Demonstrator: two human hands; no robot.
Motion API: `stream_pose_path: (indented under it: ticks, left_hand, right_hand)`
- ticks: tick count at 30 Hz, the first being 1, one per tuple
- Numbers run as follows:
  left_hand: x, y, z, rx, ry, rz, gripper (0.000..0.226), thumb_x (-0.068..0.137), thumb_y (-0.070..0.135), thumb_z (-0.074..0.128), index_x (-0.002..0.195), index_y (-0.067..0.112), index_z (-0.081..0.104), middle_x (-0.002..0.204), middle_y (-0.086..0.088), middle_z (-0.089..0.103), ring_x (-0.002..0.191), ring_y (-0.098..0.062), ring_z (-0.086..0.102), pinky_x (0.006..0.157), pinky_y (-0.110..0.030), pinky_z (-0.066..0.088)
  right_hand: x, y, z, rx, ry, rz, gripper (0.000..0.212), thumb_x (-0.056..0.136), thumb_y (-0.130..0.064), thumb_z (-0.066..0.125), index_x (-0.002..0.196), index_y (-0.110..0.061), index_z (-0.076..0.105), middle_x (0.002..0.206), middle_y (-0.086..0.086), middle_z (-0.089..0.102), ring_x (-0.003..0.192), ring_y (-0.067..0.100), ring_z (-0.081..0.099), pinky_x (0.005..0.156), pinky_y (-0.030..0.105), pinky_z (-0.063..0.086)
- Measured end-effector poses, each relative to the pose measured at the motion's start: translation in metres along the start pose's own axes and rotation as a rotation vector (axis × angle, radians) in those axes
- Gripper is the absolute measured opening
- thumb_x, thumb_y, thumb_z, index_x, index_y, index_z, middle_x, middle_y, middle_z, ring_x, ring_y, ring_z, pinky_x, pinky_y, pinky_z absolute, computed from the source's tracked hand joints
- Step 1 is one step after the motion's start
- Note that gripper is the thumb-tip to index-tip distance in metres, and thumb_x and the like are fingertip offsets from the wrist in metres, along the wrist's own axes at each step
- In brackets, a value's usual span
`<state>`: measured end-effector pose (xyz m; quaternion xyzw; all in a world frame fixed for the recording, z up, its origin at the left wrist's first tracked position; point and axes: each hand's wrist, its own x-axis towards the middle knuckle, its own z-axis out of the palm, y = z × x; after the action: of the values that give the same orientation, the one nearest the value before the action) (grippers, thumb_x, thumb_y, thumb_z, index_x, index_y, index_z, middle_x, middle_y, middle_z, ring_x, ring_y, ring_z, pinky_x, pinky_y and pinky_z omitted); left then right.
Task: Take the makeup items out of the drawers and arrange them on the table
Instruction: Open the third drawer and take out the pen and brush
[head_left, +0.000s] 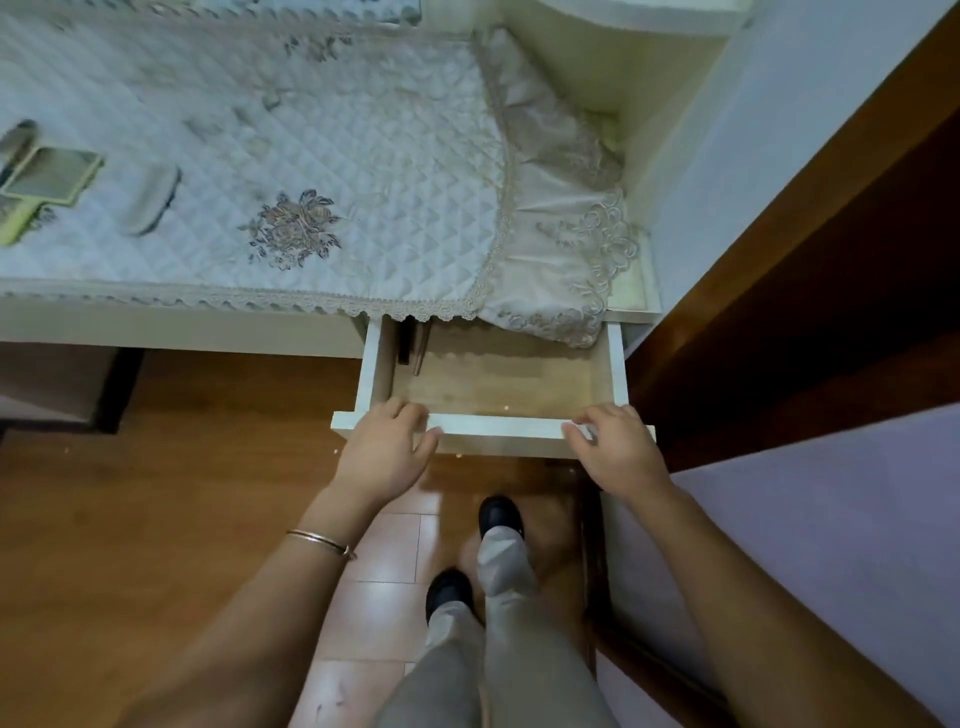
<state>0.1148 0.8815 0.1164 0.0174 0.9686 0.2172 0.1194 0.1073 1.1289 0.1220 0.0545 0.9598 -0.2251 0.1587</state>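
Left grip (387, 447): curling over drawer (498, 427) front.
Right grip (613, 447): clasping the same front.
Dark sticks (420, 353), far-left: looking light, slim; pinch midway.

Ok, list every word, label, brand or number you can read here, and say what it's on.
No readable text anywhere.
On the drawer: no print on its front or floor.
On the quilted table cover: embroidered flowers only, no lettering.
On the green-framed mirror and the pale oval case: blurred, no text can be made out.

At right, drawer (493, 427) juts from table (182, 323); makeup items (52, 174) lie left.
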Motion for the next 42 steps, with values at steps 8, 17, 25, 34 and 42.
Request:
stream_pose_path:
  ticks: [8,17,25,34,42]
  left_hand:
    - [-0.057,-0.002,0.012,-0.07,-0.03,-0.069,0.023,0.091,0.027,0.047,0.087,0.009,0.062,0.092,-0.007,0.063,0.091,-0.024,0.051,0.073,-0.032,0.043]
    - [-0.067,-0.002,0.003,-0.267,-0.117,-0.181,0.018,0.092,0.021,0.046,0.083,0.012,0.059,0.077,-0.005,0.062,0.074,-0.022,0.054,0.063,-0.03,0.043]
    - [-0.056,-0.006,-0.006,-0.272,-0.135,-0.206,0.016,0.091,0.017,0.044,0.096,0.015,0.06,0.081,-0.006,0.066,0.064,-0.016,0.052,0.05,-0.02,0.036]
    - [0.021,-0.002,0.012,-0.082,-0.175,-0.312,0.032,0.092,0.016,0.042,0.122,0.005,0.043,0.126,-0.015,0.049,0.111,-0.032,0.052,0.09,-0.037,0.042]
    - [0.088,-0.006,0.03,0.28,-0.213,-0.472,0.03,0.08,0.007,0.059,0.104,-0.012,0.057,0.1,-0.026,0.064,0.084,-0.03,0.07,0.067,-0.028,0.055]
  right_hand:
    - [-0.058,0.009,0.021,0.005,-0.024,0.027,0.02,0.088,-0.029,0.05,0.077,-0.014,0.055,0.084,0.002,0.056,0.088,0.018,0.044,0.064,0.028,0.032]
    - [-0.071,0.005,0.021,-0.038,-0.098,0.047,0.031,0.087,-0.029,0.048,0.059,-0.023,0.036,0.078,-0.001,0.051,0.085,0.019,0.045,0.066,0.029,0.036]
    - [-0.037,-0.019,0.02,-0.21,-0.291,0.085,0.025,0.088,-0.034,0.046,0.07,-0.018,0.05,0.092,0.007,0.063,0.091,0.027,0.059,0.067,0.028,0.038]
    - [0.055,-0.105,0.075,0.112,-0.404,-0.141,0.032,0.086,-0.016,0.052,0.117,-0.016,0.057,0.11,0.014,0.065,0.102,0.031,0.059,0.086,0.033,0.047]
    - [0.128,-0.122,0.099,-0.113,-0.48,-0.153,0.026,0.092,-0.022,0.047,0.11,-0.006,0.054,0.111,0.022,0.062,0.104,0.035,0.059,0.082,0.034,0.049]
